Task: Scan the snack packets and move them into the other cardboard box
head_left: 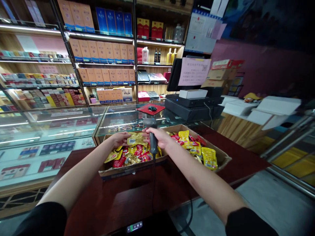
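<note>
My right hand [159,137] is closed around the handle of a dark barcode scanner [153,144], whose cable hangs down over the table edge. Pinched in the fingers of my left hand [121,139] is a yellow snack packet [136,139] with a barcode label, close to the scanner's left side. Both hands are above an open cardboard box [130,169] filled with red and yellow packets. To the right, a second cardboard box [222,157] holds more yellow and red packets.
The boxes stand on a dark red table [128,193]. Behind are a glass display counter [73,123], a mouse on a red mat [147,109], and a monitor [175,75] above a black cash drawer [192,109]. Stocked shelves line the back wall. A metal railing [290,173] runs at the right.
</note>
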The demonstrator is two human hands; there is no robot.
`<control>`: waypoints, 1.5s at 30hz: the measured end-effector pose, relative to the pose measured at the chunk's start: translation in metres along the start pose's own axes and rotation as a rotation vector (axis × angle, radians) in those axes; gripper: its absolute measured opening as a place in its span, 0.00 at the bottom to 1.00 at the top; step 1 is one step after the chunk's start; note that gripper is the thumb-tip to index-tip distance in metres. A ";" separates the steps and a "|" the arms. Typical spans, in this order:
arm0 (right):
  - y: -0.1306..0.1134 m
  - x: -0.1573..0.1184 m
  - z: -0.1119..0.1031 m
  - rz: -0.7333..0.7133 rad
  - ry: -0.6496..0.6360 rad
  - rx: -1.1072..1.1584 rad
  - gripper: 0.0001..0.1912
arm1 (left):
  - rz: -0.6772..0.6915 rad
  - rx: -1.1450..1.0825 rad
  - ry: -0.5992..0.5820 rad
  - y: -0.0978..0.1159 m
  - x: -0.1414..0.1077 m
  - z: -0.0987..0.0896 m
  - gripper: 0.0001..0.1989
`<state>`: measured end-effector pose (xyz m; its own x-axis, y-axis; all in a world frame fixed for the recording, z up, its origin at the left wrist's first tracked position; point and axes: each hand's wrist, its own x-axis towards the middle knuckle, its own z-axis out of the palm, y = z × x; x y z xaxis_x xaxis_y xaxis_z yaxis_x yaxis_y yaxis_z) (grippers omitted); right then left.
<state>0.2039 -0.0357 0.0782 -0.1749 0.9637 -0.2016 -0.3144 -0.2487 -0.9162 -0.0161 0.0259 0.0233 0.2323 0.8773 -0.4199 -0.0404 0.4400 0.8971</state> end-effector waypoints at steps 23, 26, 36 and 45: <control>0.092 -0.046 0.037 -0.064 -0.110 -0.092 0.23 | 0.206 -0.120 -0.025 0.013 0.023 0.003 0.13; 0.096 -0.045 0.037 -0.059 -0.114 -0.090 0.23 | 0.213 -0.127 -0.026 0.014 0.021 0.004 0.13; 0.090 -0.047 0.043 -0.082 -0.109 -0.097 0.21 | 0.237 -0.105 0.007 0.015 0.024 0.000 0.11; 0.090 -0.047 0.043 -0.080 -0.112 -0.071 0.21 | 0.220 -0.109 -0.001 0.015 0.023 0.002 0.09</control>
<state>0.1436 -0.1077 0.0202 -0.2561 0.9624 -0.0903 -0.2655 -0.1598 -0.9508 -0.0098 0.0524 0.0269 0.2077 0.9540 -0.2162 -0.1947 0.2569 0.9466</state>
